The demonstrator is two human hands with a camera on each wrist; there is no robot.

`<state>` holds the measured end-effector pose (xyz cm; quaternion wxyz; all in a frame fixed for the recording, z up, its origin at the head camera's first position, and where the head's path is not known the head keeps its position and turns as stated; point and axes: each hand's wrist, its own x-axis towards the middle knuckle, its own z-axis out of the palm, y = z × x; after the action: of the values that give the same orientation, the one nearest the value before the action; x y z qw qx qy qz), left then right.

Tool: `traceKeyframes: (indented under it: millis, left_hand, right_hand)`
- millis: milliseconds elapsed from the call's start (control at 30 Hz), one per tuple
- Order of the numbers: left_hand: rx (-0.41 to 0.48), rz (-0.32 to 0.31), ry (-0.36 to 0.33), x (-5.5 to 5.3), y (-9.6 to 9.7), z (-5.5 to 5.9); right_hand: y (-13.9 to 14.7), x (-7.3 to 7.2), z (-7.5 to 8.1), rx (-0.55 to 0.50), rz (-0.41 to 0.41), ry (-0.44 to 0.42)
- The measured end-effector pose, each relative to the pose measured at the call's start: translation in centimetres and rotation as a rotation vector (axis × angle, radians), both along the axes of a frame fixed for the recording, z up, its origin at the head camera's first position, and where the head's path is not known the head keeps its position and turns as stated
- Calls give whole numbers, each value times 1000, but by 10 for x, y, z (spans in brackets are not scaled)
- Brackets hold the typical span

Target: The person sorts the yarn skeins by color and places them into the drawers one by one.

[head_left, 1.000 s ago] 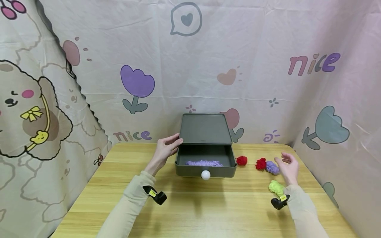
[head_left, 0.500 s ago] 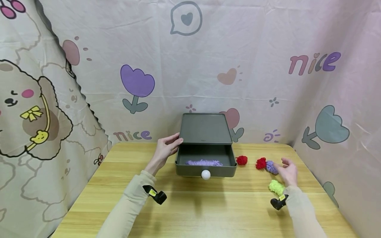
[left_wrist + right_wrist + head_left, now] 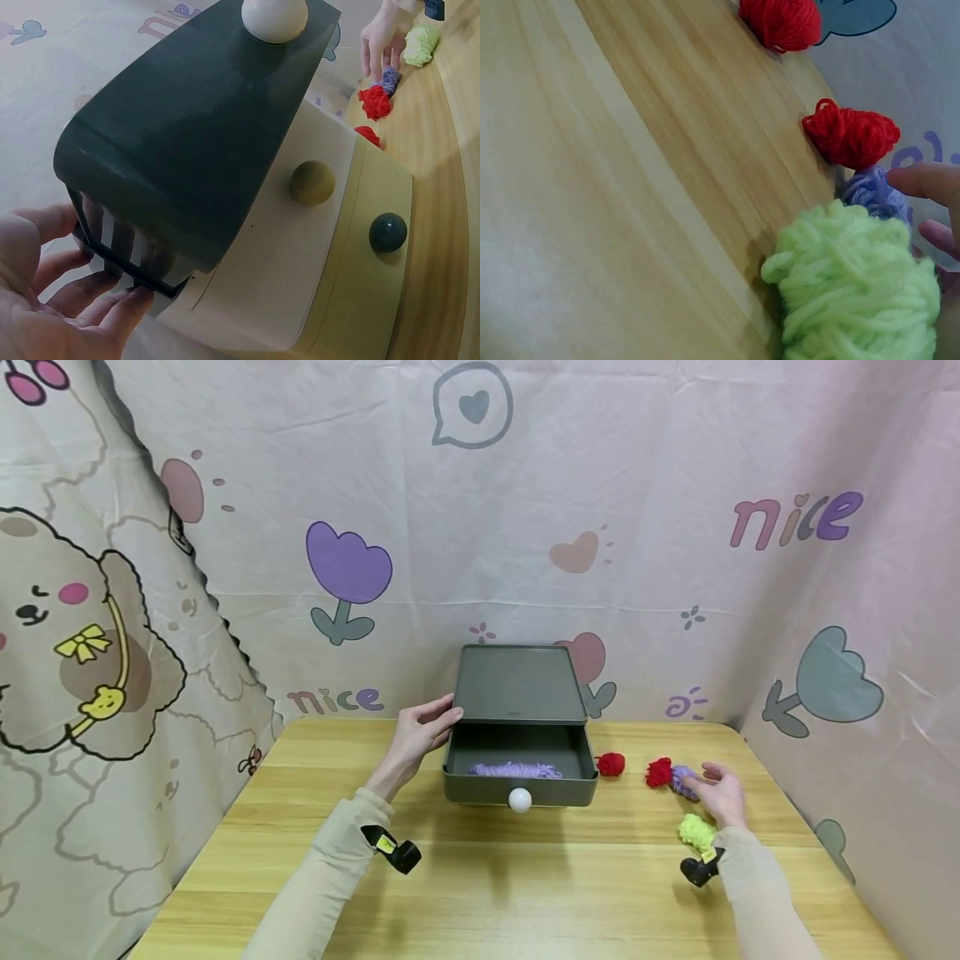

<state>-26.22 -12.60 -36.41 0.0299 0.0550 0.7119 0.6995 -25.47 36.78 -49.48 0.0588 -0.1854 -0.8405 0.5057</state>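
A small drawer cabinet (image 3: 521,681) with a dark grey top stands at the table's back, its top drawer (image 3: 558,792) pulled out. In that drawer lies a bundle of purple yarn (image 3: 516,770). My left hand (image 3: 416,737) rests on the cabinet's left side; in the left wrist view its fingertips (image 3: 135,300) press the dark upper edge. At the right, my right hand (image 3: 723,797) reaches over a purple yarn ball (image 3: 683,782), one fingertip at its edge, the fingers loosely bent. A red yarn ball (image 3: 659,772) touches the purple one.
A light green yarn ball (image 3: 859,289) lies just in front of the right hand. Another red yarn ball (image 3: 611,765) sits beside the cabinet. Two lower drawers, white (image 3: 262,247) and yellow (image 3: 371,274), are closed. A printed curtain (image 3: 637,485) hangs behind the wooden table (image 3: 480,893).
My right hand has come down and slightly left onto the purple yarn ball. The left hand stays at the cabinet's side, and the drawer has not moved.
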Motion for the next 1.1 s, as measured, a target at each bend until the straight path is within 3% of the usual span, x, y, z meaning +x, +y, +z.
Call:
traceKeyframes:
  millis: [500, 1100]
  left_hand:
    - [-6, 2, 2, 0, 0, 1]
    - [-5, -1, 4, 0, 0, 0]
  right_hand:
    - [3, -4, -2, 50, 59, -41]
    - [6, -4, 1, 77, 47, -72]
